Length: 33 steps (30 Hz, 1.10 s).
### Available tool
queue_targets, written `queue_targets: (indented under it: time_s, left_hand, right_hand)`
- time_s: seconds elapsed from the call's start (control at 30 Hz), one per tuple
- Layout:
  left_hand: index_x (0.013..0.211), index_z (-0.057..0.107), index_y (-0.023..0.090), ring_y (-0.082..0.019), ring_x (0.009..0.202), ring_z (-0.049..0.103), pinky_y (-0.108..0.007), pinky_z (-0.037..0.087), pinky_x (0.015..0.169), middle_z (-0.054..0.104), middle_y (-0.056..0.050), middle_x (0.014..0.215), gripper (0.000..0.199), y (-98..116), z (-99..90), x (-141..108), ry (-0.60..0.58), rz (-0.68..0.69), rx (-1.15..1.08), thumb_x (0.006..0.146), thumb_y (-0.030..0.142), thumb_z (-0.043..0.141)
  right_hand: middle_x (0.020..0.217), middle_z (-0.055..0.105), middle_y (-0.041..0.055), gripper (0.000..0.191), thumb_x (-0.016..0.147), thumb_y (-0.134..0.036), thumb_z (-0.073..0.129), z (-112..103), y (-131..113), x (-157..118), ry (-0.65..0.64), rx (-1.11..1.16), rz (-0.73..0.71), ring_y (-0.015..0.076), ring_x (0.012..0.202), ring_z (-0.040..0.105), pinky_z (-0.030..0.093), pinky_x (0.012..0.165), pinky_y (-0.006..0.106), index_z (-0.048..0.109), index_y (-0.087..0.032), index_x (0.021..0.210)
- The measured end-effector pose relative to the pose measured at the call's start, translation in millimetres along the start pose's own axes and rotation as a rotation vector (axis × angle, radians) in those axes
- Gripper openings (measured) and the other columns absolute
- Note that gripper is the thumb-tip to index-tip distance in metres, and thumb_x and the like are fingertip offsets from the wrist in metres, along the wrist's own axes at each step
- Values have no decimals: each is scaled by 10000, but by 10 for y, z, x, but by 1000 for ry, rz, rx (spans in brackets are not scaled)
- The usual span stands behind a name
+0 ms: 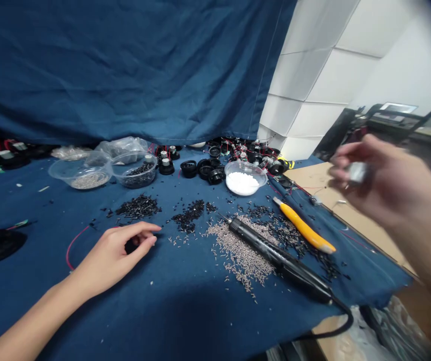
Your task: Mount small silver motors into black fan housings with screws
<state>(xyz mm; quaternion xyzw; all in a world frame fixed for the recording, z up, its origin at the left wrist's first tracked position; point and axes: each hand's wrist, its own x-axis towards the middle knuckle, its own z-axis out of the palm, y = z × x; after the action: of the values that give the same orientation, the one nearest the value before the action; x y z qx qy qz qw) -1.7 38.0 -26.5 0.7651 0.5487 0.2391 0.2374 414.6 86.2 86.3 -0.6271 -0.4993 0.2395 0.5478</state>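
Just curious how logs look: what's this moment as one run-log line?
left hand: low over blue cloth, curled, contents unclear | right hand: raised, holding small silvery part, blurred | black driver: lying on loose screws

Holding sm. part [357,173] in R hand [392,180], up off the cloth [185,321], at R side of view. Looking silvery-white & blocky, w/ blur hiding fine detail & exact tilt. Sitting betw. curled fingers & palm, partly covered, w/ pale face showing. Showing dark patch [131,245] inside curl of L hand [118,255], low over the cloth, too hidden to tell if obj. or shadow. Curving beside L wrist, w/ thin red run on the cloth: wire [68,250]. Bending in an open arc, w/ lower end passing nr. the forearm; can't tell if joining anything under L hand.
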Motion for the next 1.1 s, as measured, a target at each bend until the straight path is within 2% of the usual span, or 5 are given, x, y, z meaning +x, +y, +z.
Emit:
queue_targets:
  time_s: [0.13, 0.33, 0.6, 0.83, 1.1]
  left_hand:
    - [1048, 648, 189, -136, 653, 537, -253, 445, 613, 618, -5, 744, 272, 140, -28, -61, -144, -37, -301, 885, 402, 603]
    - [1451, 262, 344, -149, 875, 657, -235, 510, 668, 484, -119, 1368, 826, 230, 63, -192, -611, -11, -955, 792, 217, 743]
    - [1402, 386, 257, -202, 989, 660, -343, 527, 873, 588, -109, 1287, 603, 296, 128, -200, -505, 20, -972, 877, 400, 647]
    - [1028, 678, 196, -150, 670, 618, -259, 484, 641, 693, -22, 794, 302, 210, -28, -159, -111, 78, -168, 954, 377, 448]
    - [1019, 696, 229, -212, 729, 591, -282, 430, 633, 632, -37, 831, 356, -221, -555, -202, -28, 21, 319, 770, 481, 664]
  right_hand:
    - [511, 320, -60, 463, 963, -493, 443, 711, -140, -821, -817, 707, 435, 23, 359, 246, 145, 348, 168, 584, -162, 672]
    - [603, 472, -36, 428, 963, -511, 430, 1486, 34, -1467, -1151, 941, 758, 43, 414, 369, 257, 393, 159, 645, -149, 884]
    - [950, 627, 71, 337, 852, -322, 580, 1576, 105, -1748, -1200, 898, 668, 146, 826, 621, 472, 712, 240, 650, -154, 1135]
    - [1204, 619, 72, 340, 930, -264, 510, 1396, 444, -2033, -950, 96, -2, 215, 1153, 565, 374, 1057, 436, 531, -267, 1270]
    - [1073, 598, 84, 305, 857, -191, 573, 1192, 502, -2013, -845, -262, -355, 234, 967, 581, 475, 837, 387, 586, -212, 1161]
